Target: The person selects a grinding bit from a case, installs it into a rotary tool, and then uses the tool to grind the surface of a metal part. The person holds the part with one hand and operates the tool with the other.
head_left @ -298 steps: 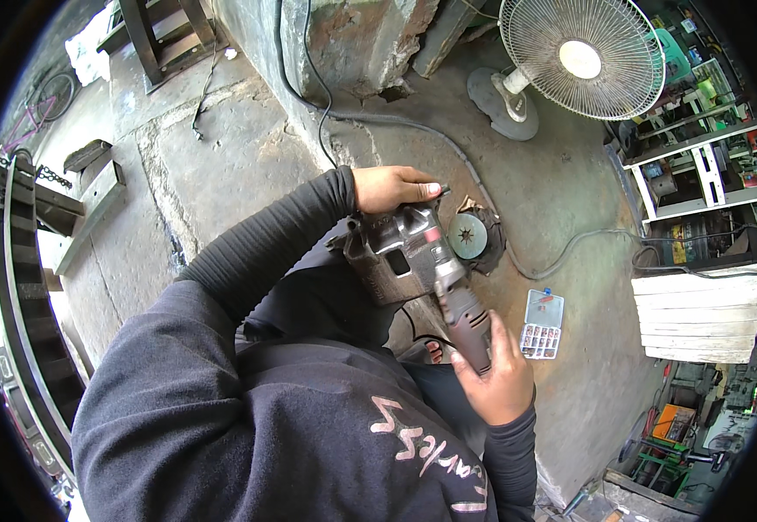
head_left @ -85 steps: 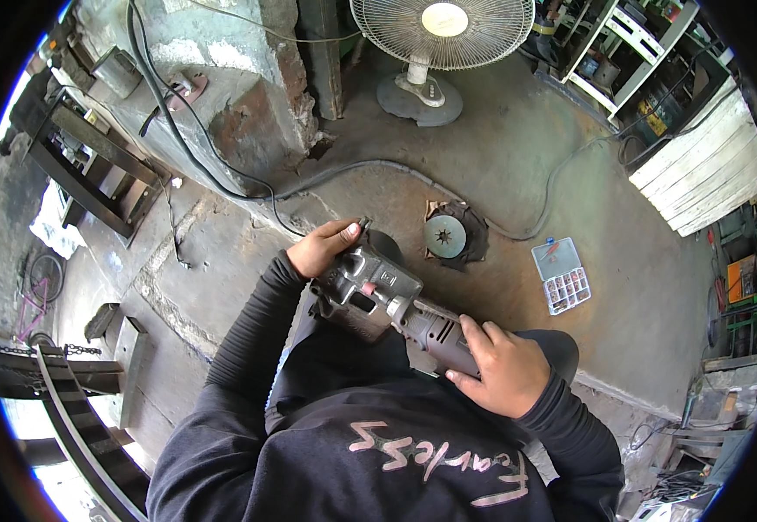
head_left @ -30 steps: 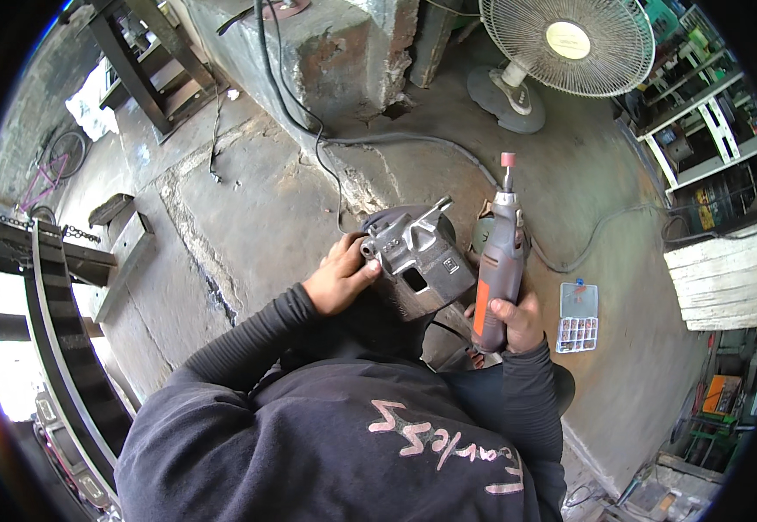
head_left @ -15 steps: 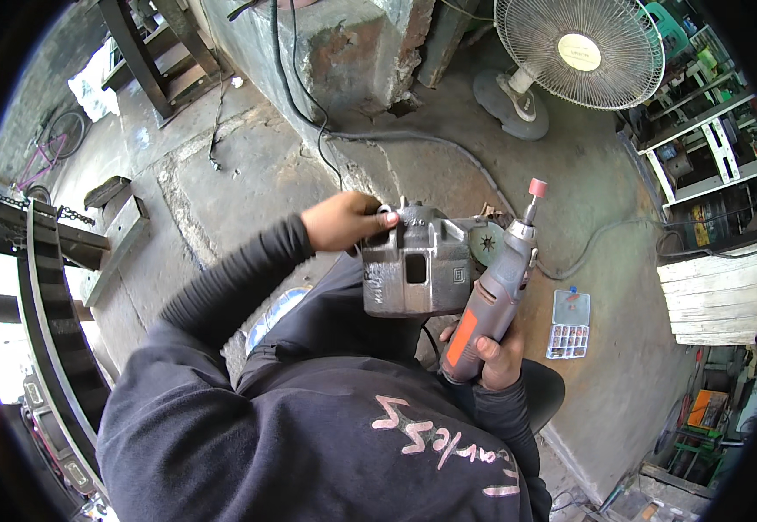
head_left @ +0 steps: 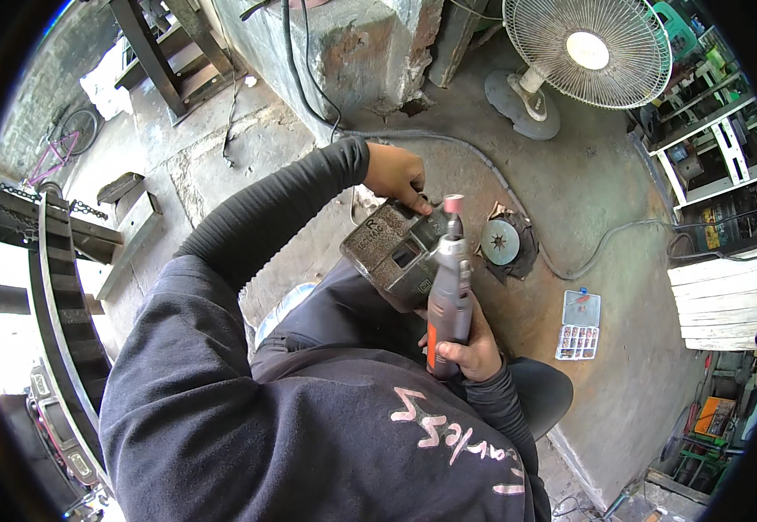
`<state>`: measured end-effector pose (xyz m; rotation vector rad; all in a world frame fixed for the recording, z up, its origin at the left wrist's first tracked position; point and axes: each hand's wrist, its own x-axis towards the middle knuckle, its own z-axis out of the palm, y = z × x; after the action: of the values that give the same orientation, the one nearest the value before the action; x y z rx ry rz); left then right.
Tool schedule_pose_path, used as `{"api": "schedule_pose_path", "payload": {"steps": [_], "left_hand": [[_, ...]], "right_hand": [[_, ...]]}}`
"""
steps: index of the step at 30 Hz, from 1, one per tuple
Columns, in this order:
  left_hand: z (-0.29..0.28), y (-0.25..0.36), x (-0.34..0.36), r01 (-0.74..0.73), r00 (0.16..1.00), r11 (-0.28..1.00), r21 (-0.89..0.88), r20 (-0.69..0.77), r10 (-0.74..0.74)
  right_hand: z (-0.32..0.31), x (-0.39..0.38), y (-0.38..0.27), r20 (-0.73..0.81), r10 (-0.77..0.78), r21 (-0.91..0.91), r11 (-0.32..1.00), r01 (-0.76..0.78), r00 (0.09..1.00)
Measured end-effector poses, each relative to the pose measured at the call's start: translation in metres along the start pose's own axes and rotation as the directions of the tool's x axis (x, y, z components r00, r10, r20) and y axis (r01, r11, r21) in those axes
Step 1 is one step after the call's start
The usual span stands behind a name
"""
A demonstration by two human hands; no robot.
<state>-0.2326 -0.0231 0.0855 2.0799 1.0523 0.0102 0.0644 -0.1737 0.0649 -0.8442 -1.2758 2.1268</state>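
My left hand point(head_left: 397, 177) grips the far edge of a grey cast-metal brake caliper point(head_left: 376, 246), its thumb pressed on the top. The caliper is held tilted above my lap, with a rectangular window facing up. In my right hand point(head_left: 476, 348) is a grey and orange rotary tool point(head_left: 450, 309), standing nearly upright with the fingers wrapped round its body. A pink cylindrical grinding bit point(head_left: 454, 204) tips the tool, close beside the caliper's right end. Whether bit and caliper touch I cannot tell.
A round metal disc point(head_left: 500, 243) lies on dark cloth on the floor. Right of it sits an open clear case point(head_left: 579, 326) of small bits. A fan point(head_left: 589, 52) stands at the far right. A cable point(head_left: 483, 157) crosses the floor; shelves point(head_left: 709, 165) line the right side.
The caliper has turned and tilted, and my left hand has shifted right and up over its far edge. My right hand has brought the rotary tool leftward, closer to the caliper.
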Motion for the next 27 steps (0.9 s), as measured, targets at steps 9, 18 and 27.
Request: {"api": "schedule_pose_path", "payload": {"steps": [9,18,27], "left_hand": [[0.019,0.029,-0.008,0.068,0.913,0.998,0.002,-0.404,-0.061],[0.081,0.02,-0.022,-0.299,0.691,0.732,-0.613,-0.668,-0.276],[0.107,0.016,-0.035,-0.451,0.816,0.343,-0.824,-0.537,-0.216]], "right_hand": [[-0.015,-0.018,0.004,-0.07,-0.072,-0.011,0.997,0.072,0.995],[-0.029,-0.04,-0.002,-0.068,-0.235,-0.726,0.678,0.114,0.97],[-0.011,-0.059,-0.025,-0.033,-0.275,-0.968,0.247,0.037,0.961]]}}
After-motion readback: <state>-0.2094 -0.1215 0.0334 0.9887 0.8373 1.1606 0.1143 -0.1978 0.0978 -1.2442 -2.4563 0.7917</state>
